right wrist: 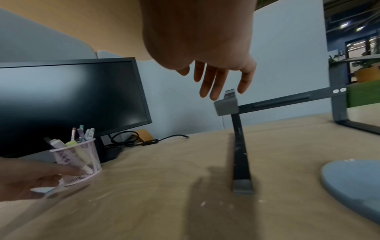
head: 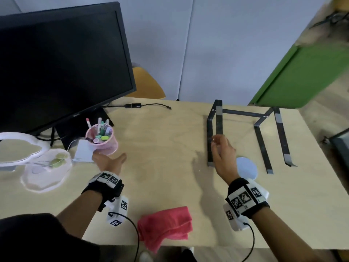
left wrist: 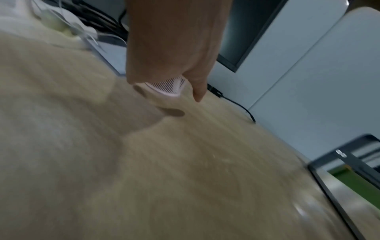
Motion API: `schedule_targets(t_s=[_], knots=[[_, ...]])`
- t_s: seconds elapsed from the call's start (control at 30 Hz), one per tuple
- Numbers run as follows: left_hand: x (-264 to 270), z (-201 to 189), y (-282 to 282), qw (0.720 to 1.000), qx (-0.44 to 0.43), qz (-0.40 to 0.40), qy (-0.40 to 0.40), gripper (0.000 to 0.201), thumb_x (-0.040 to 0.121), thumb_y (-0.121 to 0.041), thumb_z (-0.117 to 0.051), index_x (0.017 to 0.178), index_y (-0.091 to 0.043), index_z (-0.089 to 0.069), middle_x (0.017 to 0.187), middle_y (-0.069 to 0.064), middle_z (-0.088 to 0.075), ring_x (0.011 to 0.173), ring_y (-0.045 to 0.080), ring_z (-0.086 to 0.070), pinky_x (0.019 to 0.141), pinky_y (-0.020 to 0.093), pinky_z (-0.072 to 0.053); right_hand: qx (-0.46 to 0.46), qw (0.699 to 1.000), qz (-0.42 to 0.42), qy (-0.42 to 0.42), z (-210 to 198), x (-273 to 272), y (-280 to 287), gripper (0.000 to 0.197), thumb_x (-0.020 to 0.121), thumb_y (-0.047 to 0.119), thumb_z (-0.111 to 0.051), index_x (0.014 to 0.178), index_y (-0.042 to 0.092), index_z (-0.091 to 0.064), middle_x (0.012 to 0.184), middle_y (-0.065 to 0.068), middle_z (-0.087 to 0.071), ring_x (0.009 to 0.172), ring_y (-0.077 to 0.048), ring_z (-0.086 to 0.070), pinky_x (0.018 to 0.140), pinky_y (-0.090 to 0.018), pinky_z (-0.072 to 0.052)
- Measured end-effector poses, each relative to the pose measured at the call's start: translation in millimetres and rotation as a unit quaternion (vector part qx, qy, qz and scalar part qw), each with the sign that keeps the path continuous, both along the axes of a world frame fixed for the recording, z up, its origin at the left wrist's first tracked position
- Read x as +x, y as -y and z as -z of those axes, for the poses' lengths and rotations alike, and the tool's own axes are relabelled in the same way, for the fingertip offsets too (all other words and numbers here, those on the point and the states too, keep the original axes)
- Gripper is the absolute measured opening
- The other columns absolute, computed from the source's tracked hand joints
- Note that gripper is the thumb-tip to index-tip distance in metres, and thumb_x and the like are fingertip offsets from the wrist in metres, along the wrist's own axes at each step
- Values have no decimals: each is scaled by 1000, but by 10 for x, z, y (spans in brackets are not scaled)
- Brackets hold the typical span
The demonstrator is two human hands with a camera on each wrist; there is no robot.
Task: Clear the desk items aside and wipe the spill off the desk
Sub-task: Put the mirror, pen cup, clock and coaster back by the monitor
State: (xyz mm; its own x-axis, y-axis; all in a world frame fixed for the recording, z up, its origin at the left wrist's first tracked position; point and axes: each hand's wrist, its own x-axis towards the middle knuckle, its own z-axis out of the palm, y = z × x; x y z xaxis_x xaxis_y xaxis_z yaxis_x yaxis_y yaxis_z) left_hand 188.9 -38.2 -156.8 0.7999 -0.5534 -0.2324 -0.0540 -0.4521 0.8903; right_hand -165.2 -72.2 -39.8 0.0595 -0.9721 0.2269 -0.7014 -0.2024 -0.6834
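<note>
A pink mesh pen cup (head: 103,141) full of markers stands left of centre in front of the monitor. My left hand (head: 111,158) reaches to its base, fingers straight, one fingertip (right wrist: 79,171) touching the mesh; the left wrist view shows the cup's bottom (left wrist: 168,86) between thumb and fingers. Over the left rail of the black laptop stand (head: 243,113) hovers my right hand (head: 220,146), its fingers (right wrist: 213,86) relaxed and holding nothing. At the front edge lies a folded pink cloth (head: 166,225). Small pale specks (right wrist: 205,203) dot the wooden desk (head: 160,157).
A black monitor (head: 56,63) fills the back left, a cable adapter (head: 136,105) behind it. A white box (head: 85,151), a clear bag with earphones (head: 47,167) and a white ring-shaped object (head: 22,148) sit left. A grey round coaster (head: 247,167) lies by the stand.
</note>
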Motion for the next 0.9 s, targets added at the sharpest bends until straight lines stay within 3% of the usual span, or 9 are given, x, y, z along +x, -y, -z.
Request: schedule_targets(t_s=[0.1,0.23,0.33,0.43,0.57,0.7,0.9], knots=[[-474,47,-73,998,43,40,-9,115,61,-22,-85,147,-10,-9,148,11,-19,138,28,-26,116,43,-28,-5,1000,25,-17,29,-259,-34,26,90,24,-37,108,12,-52,105,-2,-59,97,-21,-54,89,-47,-43],[-1136,57,-54,977,14,211,36,100,66,-7,-82,145,-8,-22,147,11,-29,135,26,-33,115,42,-30,35,991,92,-85,163,-736,-50,29,89,16,-49,117,10,-51,117,-6,-55,109,-26,-51,93,-43,-40],[-1616,8,-40,909,9,386,160,93,65,-17,-82,143,-9,-31,147,7,-34,136,24,-33,115,45,-27,180,964,121,-153,314,-1064,-19,59,85,25,-62,136,12,-36,133,-12,-43,122,-32,-43,100,-48,-35],[-2031,-74,-43,834,7,508,215,89,69,-25,-78,144,-14,-30,150,0,-30,139,17,-28,116,48,-21,311,925,121,-179,453,-1225,47,88,75,36,-72,143,15,-21,142,-16,-30,131,-37,-32,106,-52,-29],[-2456,-137,-50,800,-2,555,228,86,73,-27,-75,145,-16,-29,152,-3,-29,141,17,-26,118,37,-18,368,900,101,-209,653,-1261,145,92,65,42,-78,136,19,-25,135,-15,-30,124,-39,-33,99,-53,-33],[-2660,-164,-21,798,3,560,223,87,75,-27,-74,147,-15,-26,153,-1,-28,141,17,-26,118,33,-19,342,904,117,-229,708,-1255,211,89,60,40,-81,129,16,-31,129,-15,-32,119,-38,-32,91,-49,-39],[-2674,-154,14,806,-8,555,206,80,78,-27,-71,145,-13,-29,149,0,-34,137,16,-33,116,36,-27,346,890,149,-256,698,-1297,266,107,44,51,-87,127,11,-31,127,-13,-33,119,-35,-34,89,-49,-45]])
